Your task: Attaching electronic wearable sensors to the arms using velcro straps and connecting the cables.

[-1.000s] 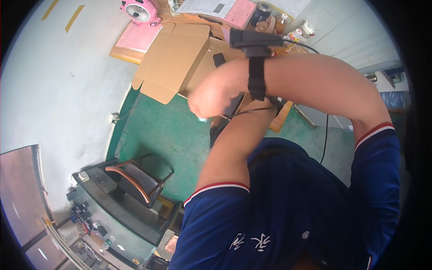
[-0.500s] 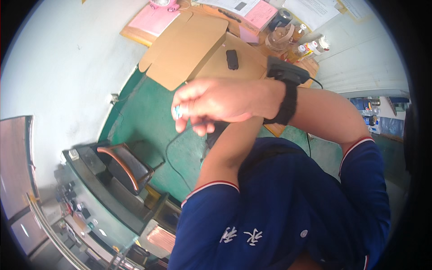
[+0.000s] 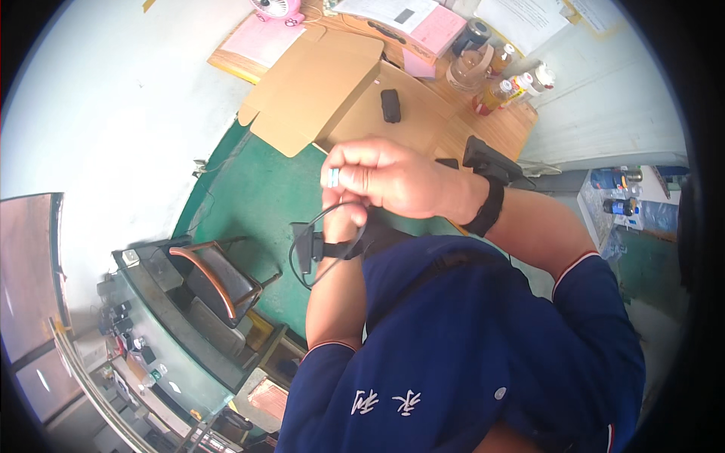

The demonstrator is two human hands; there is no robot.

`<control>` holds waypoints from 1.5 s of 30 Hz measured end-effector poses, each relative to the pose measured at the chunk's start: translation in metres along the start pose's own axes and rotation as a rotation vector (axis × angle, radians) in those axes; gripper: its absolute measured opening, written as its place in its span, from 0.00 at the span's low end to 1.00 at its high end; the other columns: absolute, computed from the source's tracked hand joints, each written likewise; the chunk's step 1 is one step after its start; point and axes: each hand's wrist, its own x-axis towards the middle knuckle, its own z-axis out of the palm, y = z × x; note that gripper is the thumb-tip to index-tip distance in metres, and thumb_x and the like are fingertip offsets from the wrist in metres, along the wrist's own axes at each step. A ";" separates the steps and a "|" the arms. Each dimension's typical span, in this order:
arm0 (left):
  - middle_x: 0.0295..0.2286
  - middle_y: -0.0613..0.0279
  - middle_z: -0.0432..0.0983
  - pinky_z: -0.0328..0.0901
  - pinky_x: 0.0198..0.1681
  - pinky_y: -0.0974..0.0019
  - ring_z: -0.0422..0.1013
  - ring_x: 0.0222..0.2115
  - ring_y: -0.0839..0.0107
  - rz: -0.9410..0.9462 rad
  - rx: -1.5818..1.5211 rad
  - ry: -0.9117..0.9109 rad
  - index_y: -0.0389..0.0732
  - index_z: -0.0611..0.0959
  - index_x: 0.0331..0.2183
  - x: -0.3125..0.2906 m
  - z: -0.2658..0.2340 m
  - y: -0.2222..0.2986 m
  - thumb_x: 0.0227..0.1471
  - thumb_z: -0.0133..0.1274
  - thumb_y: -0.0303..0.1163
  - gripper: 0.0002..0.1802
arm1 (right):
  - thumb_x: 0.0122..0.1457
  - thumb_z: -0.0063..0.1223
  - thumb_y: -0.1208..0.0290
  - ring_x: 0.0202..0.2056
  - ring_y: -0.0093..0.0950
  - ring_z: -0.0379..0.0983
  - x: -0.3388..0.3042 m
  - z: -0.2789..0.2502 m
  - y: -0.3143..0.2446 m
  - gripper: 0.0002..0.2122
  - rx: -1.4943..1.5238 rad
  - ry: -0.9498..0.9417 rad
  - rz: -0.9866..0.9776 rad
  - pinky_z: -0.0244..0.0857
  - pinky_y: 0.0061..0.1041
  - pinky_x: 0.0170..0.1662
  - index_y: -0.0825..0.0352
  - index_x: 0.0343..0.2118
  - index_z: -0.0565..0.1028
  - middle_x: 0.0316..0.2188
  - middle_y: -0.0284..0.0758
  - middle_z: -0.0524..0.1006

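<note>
My right hand [image 3: 408,181] is closed, its thumb and fingers pinching a small blue-and-white cable plug [image 3: 333,178]. A thin black cable [image 3: 293,260] runs in a loop beneath that hand. My left hand [image 3: 342,221] is just under the right one, close to the cable. Its fingers are mostly covered, so their hold is hidden. Around my left wrist sits a strap with a black device [image 3: 303,247]. Another black device [image 3: 489,158] is strapped on my right wrist.
Beyond my hands, an opened cardboard box [image 3: 313,87] lies on a wooden desk [image 3: 495,132], with a black case [image 3: 390,106] in it. Bottles [image 3: 495,97] and a pink fan [image 3: 278,9] stand there. A chair [image 3: 215,283] is at the left by a glass-topped counter [image 3: 177,355].
My left arm has swung left and its wrist device now shows. My right hand has moved slightly right, still holding the plug. The cable has gone from a long trailing line to a loop.
</note>
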 end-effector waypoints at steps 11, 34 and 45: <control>0.32 0.45 0.83 0.73 0.40 0.48 0.79 0.35 0.47 -0.184 0.316 -0.063 0.37 0.84 0.37 0.012 0.022 0.019 0.56 0.52 0.35 0.13 | 0.71 0.46 0.70 0.26 0.20 0.77 -0.014 0.035 -0.079 0.08 -0.350 -0.392 -0.035 0.69 0.21 0.32 0.70 0.42 0.73 0.34 0.38 0.82; 0.37 0.40 0.82 0.74 0.43 0.44 0.79 0.40 0.43 -0.012 0.483 -0.220 0.40 0.81 0.45 0.059 0.033 -0.113 0.56 0.48 0.34 0.16 | 0.55 0.53 0.79 0.28 0.43 0.74 -0.019 0.062 -0.077 0.03 -1.261 -0.731 -0.169 0.68 0.38 0.31 0.70 0.27 0.71 0.21 0.42 0.73; 0.26 0.56 0.78 0.69 0.34 0.63 0.75 0.28 0.64 0.154 -0.530 0.243 0.35 0.80 0.31 0.001 -0.025 0.034 0.48 0.61 0.29 0.09 | 0.61 0.50 0.78 0.30 0.42 0.77 -0.009 0.047 -0.056 0.01 -1.097 -0.143 -0.447 0.72 0.37 0.34 0.67 0.32 0.72 0.28 0.38 0.78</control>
